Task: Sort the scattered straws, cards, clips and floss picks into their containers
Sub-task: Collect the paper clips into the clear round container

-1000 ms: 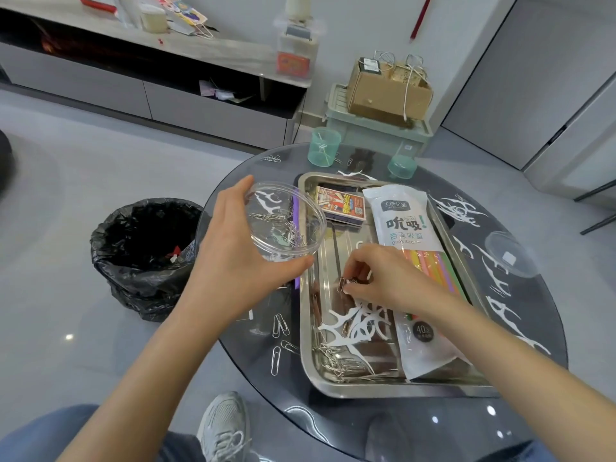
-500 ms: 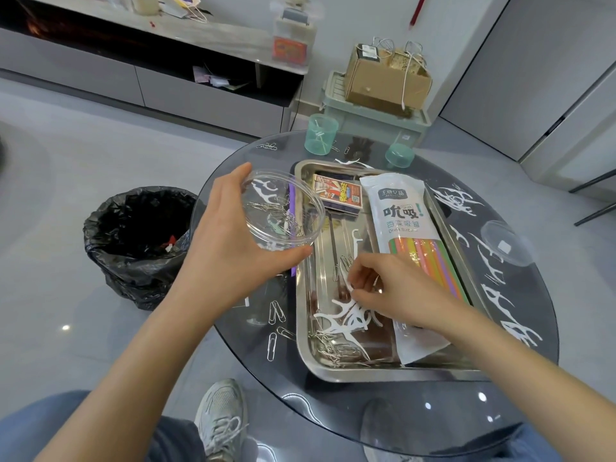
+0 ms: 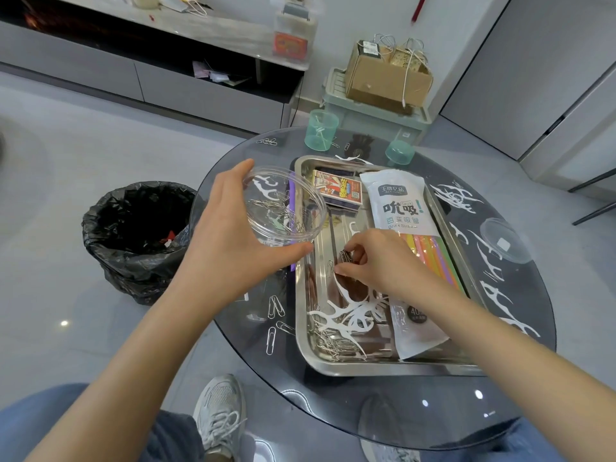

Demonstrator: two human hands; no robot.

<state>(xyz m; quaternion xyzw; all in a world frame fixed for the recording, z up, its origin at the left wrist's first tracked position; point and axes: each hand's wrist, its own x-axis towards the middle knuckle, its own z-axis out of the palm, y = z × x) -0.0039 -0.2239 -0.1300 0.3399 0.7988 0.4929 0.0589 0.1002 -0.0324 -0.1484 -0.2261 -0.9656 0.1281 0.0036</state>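
The left hand (image 3: 230,251) holds a clear round tub (image 3: 286,208) above the left edge of the round glass desk (image 3: 433,411), fingers (image 3: 240,170) and thumb wrapped around its wall; a few paper clips lie inside it. The right hand (image 3: 376,261) reaches into the steel tray (image 3: 383,369) in the middle of the desk, its fingers (image 3: 355,243) pinching one paper clip (image 3: 345,256) low over the tray floor. In the tray lie a pack of straws (image 3: 401,208) along its right side, a card box (image 3: 336,189) at the far end, white floss picks (image 3: 346,313) and a heap of clips (image 3: 333,343) in the near left corner. More loose clips (image 3: 275,308) lie on the desk just left of the tray.
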